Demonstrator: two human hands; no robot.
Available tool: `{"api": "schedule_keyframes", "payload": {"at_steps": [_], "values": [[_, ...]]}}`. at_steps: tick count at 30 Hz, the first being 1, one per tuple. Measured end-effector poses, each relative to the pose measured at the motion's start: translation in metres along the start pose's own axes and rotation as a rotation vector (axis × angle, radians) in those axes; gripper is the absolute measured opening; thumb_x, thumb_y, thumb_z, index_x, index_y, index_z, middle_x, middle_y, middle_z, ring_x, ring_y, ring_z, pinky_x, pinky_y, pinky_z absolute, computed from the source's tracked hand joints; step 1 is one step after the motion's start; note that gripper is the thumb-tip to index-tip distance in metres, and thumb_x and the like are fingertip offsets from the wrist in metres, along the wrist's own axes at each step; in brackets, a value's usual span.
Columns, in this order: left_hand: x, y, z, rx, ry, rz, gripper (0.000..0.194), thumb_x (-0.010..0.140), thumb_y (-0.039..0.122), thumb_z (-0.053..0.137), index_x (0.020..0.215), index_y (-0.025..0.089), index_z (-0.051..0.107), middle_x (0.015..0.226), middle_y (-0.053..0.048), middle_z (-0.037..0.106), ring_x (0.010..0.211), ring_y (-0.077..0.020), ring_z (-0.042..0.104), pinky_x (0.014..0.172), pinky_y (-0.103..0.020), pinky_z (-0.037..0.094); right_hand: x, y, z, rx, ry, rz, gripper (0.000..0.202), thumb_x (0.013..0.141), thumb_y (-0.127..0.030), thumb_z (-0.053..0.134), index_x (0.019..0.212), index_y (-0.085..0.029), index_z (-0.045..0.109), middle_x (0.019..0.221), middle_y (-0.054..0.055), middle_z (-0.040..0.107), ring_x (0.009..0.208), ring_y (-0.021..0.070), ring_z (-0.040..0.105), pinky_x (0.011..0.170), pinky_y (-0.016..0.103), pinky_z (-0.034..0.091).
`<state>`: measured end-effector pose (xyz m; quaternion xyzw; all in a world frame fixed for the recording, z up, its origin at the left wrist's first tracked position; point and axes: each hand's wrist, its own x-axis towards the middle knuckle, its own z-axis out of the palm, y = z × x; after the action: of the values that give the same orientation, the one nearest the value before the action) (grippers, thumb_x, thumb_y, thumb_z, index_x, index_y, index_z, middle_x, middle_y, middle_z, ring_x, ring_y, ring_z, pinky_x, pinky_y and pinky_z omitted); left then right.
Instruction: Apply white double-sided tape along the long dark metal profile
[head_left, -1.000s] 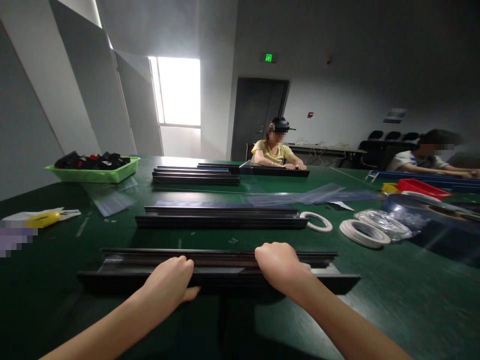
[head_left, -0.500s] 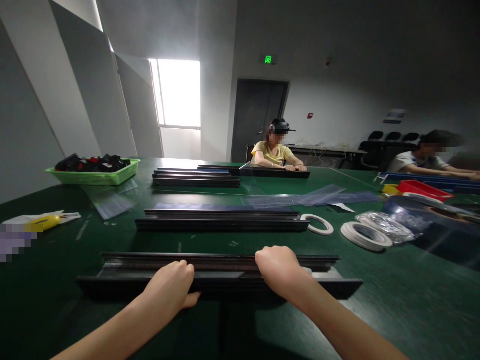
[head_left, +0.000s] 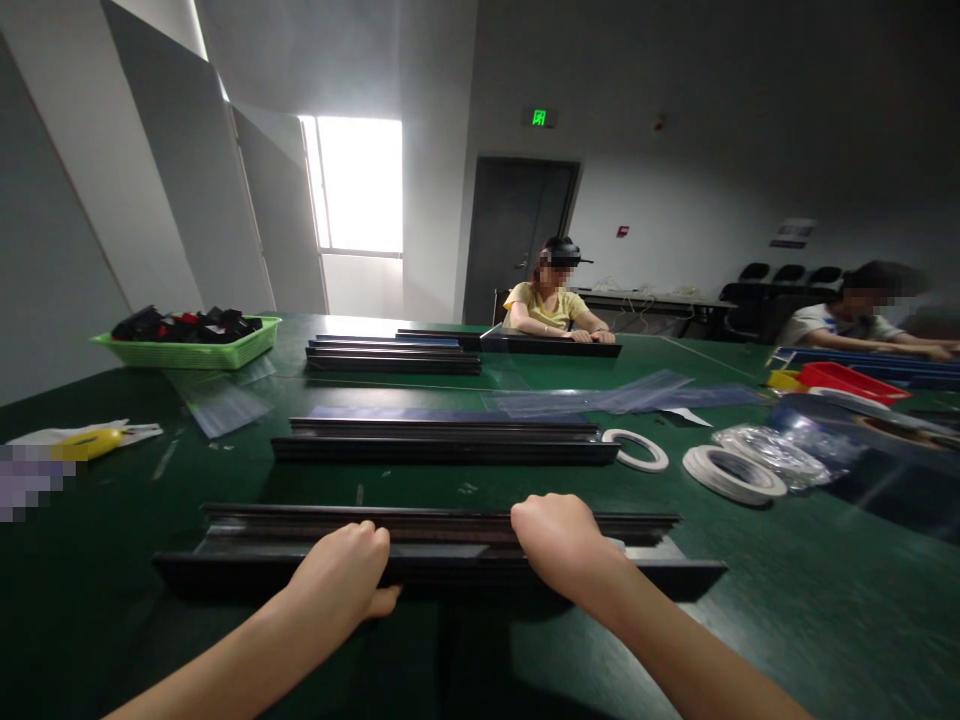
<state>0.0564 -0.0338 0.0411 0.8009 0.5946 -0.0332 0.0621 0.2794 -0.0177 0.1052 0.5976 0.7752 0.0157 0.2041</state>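
Barely anything is shifting since the earlier frame. Left hand (head_left: 345, 565) is clamping the near black profile (head_left: 465, 575) on the worktop (head_left: 840, 610); right hand (head_left: 559, 540) is making a fist over it — fingertips hiding. Another profile (head_left: 450, 450) is lying beyond — neither is showing what is done or left.

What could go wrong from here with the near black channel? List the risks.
The near black channel reaches past both the left hand and the right hand, so an uneven push could swing an end. If it slides forward, it might bump the second black channel beyond it. That one's right end is close beside a white ring, which could get knocked.
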Motion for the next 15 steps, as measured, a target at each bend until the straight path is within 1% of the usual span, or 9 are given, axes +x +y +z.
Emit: {"api": "schedule_keyframes", "payload": {"at_steps": [3,6,10,15], "values": [[-0.0007,0.0011,-0.0018,0.020,-0.004,0.012,0.026,0.075,0.034,0.058,0.089,0.013,0.065,0.095,-0.015,0.070,0.091,-0.0298,0.067,0.080,-0.036,0.052,-0.0005,0.0001,-0.0006,-0.004,0.002,-0.004,0.030,0.072,-0.001,0.057,0.095,-0.011,0.073,0.099,0.017,0.073,0.095,0.0310,0.068,0.075,0.038,0.054],[-0.0006,0.0013,-0.0016,0.038,-0.010,0.012,0.027,0.075,0.034,0.058,0.090,0.013,0.065,0.096,-0.015,0.070,0.091,-0.0294,0.067,0.080,-0.036,0.053,-0.0008,0.0000,0.0001,-0.001,0.009,-0.003,0.029,0.072,-0.002,0.058,0.095,-0.011,0.073,0.099,0.018,0.072,0.095,0.0310,0.068,0.075,0.037,0.054],[-0.0008,0.0015,-0.0014,0.036,0.001,0.013,0.026,0.075,0.035,0.058,0.089,0.013,0.065,0.096,-0.015,0.070,0.091,-0.0298,0.068,0.080,-0.036,0.053,-0.0018,-0.0004,0.0010,-0.002,0.015,0.004,0.029,0.072,-0.001,0.059,0.095,-0.011,0.073,0.100,0.017,0.072,0.094,0.0313,0.068,0.074,0.037,0.054],[-0.0022,0.0025,-0.0029,0.023,0.008,0.020,0.025,0.075,0.034,0.058,0.088,0.013,0.064,0.093,-0.015,0.070,0.092,-0.0312,0.068,0.080,-0.037,0.052,-0.0033,-0.0001,0.0011,-0.003,0.018,0.005,0.027,0.071,-0.002,0.062,0.094,-0.012,0.073,0.099,0.016,0.073,0.093,0.0301,0.068,0.075,0.034,0.053]]}}
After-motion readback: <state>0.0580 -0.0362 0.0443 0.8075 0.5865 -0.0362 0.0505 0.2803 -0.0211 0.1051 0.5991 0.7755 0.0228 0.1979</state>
